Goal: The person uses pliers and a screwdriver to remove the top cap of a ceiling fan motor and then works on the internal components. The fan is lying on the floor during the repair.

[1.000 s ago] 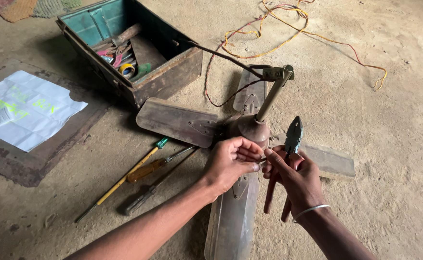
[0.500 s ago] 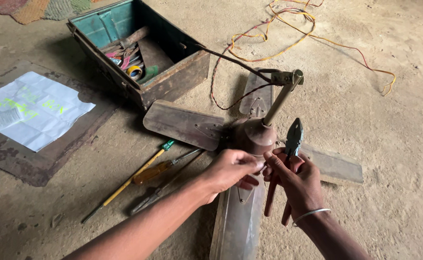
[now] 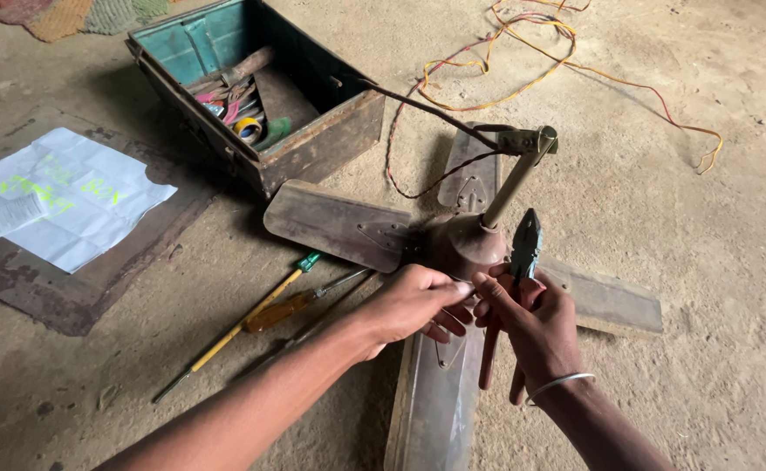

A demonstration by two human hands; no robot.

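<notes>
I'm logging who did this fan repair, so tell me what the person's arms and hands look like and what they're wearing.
Both forearms are bare, with no sleeves in view, and neither the left hand nor the right hand wears a glove. The only thing worn is a thin silver-coloured bangle round the right wrist. No rings, watch or markings show.

Bare, dusty earthen floor (image 3: 706, 288) in soft daylight, a woven mat (image 3: 69, 13) at its far edge.
</notes>
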